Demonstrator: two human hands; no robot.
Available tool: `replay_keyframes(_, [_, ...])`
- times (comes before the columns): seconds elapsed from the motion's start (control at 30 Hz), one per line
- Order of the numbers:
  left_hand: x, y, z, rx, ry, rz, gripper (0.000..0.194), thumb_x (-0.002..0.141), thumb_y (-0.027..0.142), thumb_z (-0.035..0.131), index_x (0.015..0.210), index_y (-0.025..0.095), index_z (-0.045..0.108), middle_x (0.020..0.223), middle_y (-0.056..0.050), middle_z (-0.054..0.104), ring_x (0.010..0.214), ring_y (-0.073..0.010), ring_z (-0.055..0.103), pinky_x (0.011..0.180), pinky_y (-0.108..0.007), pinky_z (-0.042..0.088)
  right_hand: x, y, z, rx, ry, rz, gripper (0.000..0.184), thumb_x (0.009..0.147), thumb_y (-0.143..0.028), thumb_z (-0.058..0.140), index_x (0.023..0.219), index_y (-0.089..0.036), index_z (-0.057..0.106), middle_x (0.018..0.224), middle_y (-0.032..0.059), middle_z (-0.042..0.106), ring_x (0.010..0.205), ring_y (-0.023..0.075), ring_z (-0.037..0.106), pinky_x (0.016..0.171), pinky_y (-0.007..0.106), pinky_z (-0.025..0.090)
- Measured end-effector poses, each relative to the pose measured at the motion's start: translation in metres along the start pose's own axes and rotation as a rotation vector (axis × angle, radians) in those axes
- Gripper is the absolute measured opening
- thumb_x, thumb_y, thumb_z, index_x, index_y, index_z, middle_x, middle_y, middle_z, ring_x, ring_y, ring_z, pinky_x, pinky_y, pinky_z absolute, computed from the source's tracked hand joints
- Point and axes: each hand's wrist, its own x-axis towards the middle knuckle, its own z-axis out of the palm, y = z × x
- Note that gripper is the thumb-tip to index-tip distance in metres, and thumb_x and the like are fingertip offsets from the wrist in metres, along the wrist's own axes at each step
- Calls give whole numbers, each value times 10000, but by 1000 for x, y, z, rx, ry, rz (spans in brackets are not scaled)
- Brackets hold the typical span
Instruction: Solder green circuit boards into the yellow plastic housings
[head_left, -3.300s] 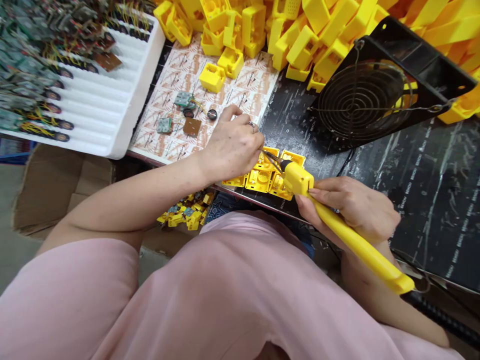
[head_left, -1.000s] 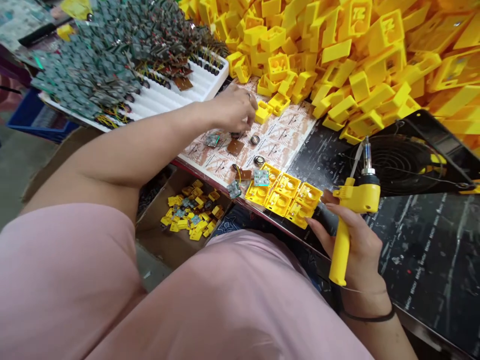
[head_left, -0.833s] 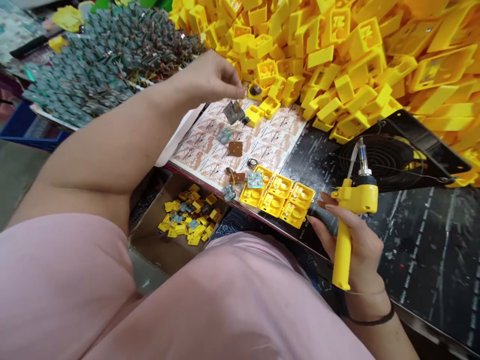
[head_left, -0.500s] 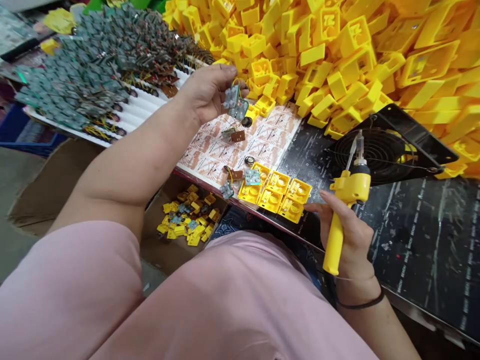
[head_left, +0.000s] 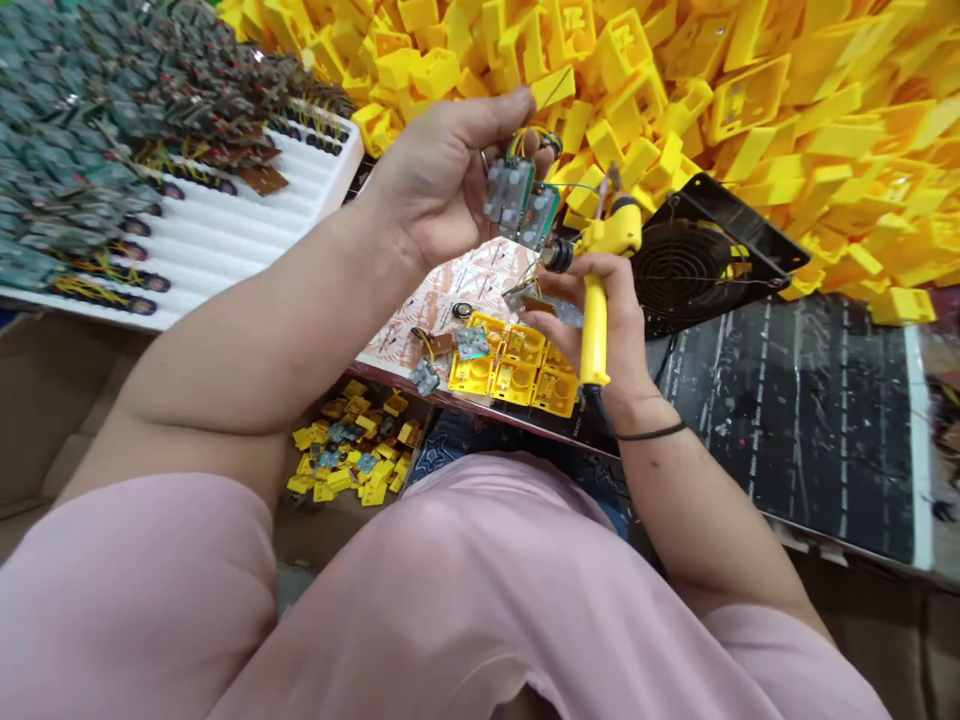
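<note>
My left hand [head_left: 457, 170] is closed on wired circuit boards [head_left: 514, 195], raised over the bench; yellow wires and a small round black part hang with them. In my right hand [head_left: 611, 310] is a yellow soldering gun [head_left: 595, 320], its tip pointing up and away from me. A small round speaker [head_left: 556, 254] and wires lie between the two hands; whether the right fingers touch them I cannot tell. Below sit several open yellow plastic cases [head_left: 514, 381], joined in two rows. One circuit board [head_left: 472, 343] rests on their left end, beside another wired board [head_left: 424, 377].
Yellow casings [head_left: 450, 40] are heaped across the back. A black fan [head_left: 694, 255] stands right of my right hand. At left, a white foam tray [head_left: 247, 235] carries many wired boards. A cardboard box [head_left: 300, 530] below the bench edge holds yellow parts.
My right hand has moved up and left with the soldering gun, close to my left hand. The boards in my left hand have been lifted. The view has shifted right.
</note>
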Motion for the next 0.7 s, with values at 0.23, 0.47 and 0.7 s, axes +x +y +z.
replay_keyframes(0.23, [10,-39,-43,-283,285,-168,86,1009,292,619,993,234,557,988,41,718,822,-75,549,1044,-417,558,34,6,-8,-56,9,41,365,830,-282,796,1088,-276,537,834,-65,764,719,154,760,686,285,646])
replay_keyframes(0.47, [2,-112,-54,604,116,152,307,741,448,758,997,281,782,1111,-30,792,1125,-320,615,1075,-604,482,56,30,-7,-134,-67,11,374,812,-207,784,1116,-275,576,840,-63,777,723,158,758,721,302,652])
replay_keyframes(0.7, [-2,-75,-8,275,-310,219,481,904,341,590,1339,177,719,1294,-74,769,1227,-256,700,1082,-431,547,55,2,-8,-170,-127,-121,275,936,-343,724,1163,-281,581,916,-43,801,767,163,777,752,319,660])
